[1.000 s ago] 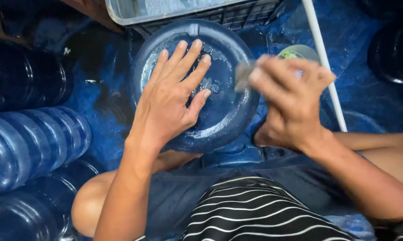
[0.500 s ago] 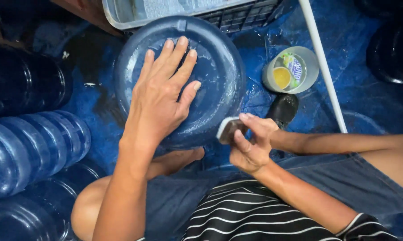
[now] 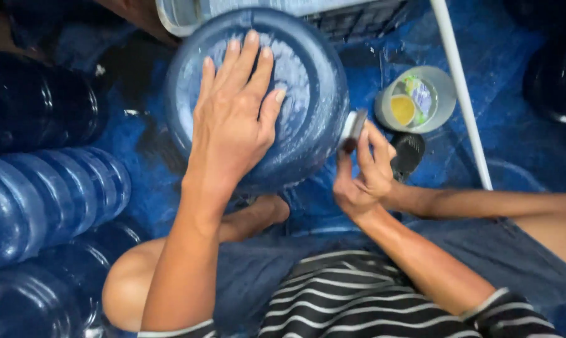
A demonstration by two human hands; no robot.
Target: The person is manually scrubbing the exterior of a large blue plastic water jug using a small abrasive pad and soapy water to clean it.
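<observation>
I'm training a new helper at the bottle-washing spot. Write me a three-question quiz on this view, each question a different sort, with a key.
1. True or false: the left hand lies flat on the big blue water bottle.
2. What does the right hand press against the bottle's side? A) a grey scrub pad B) a hose C) a bottle cap
3. Fill in: the small grey tub beside the bottle holds a ____ sponge.

Key: 1 true; 2 A; 3 yellow.
</observation>
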